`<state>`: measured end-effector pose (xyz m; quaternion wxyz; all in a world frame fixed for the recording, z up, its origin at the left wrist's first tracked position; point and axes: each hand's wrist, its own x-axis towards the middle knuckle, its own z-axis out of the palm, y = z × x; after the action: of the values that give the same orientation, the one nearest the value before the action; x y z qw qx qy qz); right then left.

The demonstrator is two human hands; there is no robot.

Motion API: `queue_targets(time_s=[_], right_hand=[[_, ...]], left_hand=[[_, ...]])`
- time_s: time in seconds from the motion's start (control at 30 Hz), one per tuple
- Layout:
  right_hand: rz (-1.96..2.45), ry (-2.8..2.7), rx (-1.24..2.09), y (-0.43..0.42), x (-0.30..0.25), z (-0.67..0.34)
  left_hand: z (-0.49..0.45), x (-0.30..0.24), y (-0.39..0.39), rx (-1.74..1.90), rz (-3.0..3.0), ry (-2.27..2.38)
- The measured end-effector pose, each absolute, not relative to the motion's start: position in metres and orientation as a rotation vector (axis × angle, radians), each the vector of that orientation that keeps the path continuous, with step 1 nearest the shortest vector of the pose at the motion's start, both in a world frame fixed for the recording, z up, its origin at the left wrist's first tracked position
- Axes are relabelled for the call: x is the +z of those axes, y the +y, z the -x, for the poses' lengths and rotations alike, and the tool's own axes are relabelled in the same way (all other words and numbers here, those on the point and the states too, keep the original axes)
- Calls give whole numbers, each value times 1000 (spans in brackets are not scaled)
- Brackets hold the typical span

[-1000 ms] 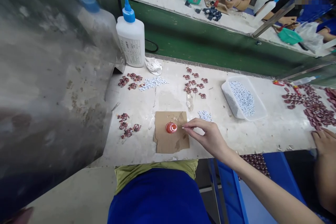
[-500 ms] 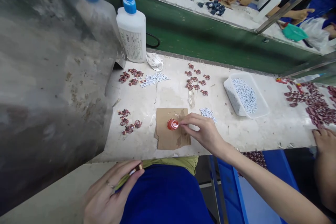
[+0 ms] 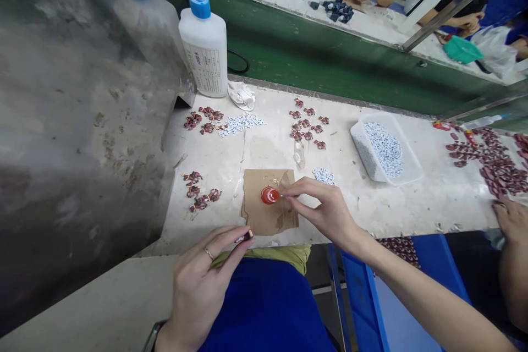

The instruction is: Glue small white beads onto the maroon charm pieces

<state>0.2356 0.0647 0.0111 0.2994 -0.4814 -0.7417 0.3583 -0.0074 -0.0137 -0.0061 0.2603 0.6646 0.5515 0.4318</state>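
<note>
My right hand is pinched on something tiny that I cannot make out, its fingertips touching a red cap of glue that sits on a brown cardboard piece. My left hand hovers at the bench's near edge, above my lap, pinching a small dark red piece between thumb and forefinger. Small dark red pieces lie in clusters left of the cardboard and further back. A little heap of white bits lies just beyond my right hand.
A white glue bottle with a blue nozzle stands at the back left beside a metal panel. A clear tray of white bits is at right. Another person's hand rests at the far right by more red pieces.
My left hand has come up into view from below, holding a small piece, and moved toward the cardboard. My right hand's fingertips have closed in on the red cap.
</note>
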Motion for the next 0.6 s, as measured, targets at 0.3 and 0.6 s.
queue_targets(time_s=[0.3,0.6], right_hand=[[1071,-1752,1246,37,51,-204],[1059,-1793,1273,41,47,-204]], left_hand=[[-6,10,-7,1235,-1746,1429],[-7,11,-6,1225,-1719,1416]])
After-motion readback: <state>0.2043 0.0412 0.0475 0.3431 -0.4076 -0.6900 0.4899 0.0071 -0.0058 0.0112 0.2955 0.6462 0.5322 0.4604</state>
